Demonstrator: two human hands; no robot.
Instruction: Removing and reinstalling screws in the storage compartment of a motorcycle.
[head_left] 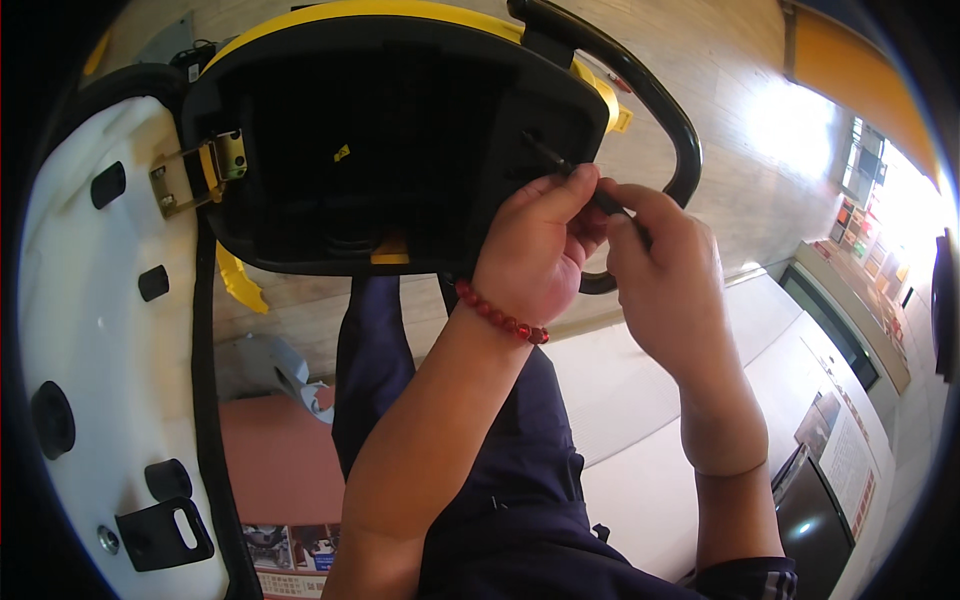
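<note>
A screwdriver point(547, 153) with a dark handle points down and left into the black storage bin point(380, 150) of a scooter. Its tip is near a dark hole at the bin's right side; whether it sits on a screw I cannot tell. My left hand point(535, 240), below a red bead bracelet point(500, 316), pinches the tool toward its shaft. Behind it, the fingers of my right hand point(668, 265) wrap the handle. In the bin lies a small yellow piece point(342, 153).
The raised seat point(110, 300), pale underneath with black rubber pads, stands at the left on a metal hinge point(232, 155). A curved black grab rail point(665, 95) rounds the right side. Yellow body panels point(370, 10) edge the bin. A white cabinet point(650, 400) stands at the lower right.
</note>
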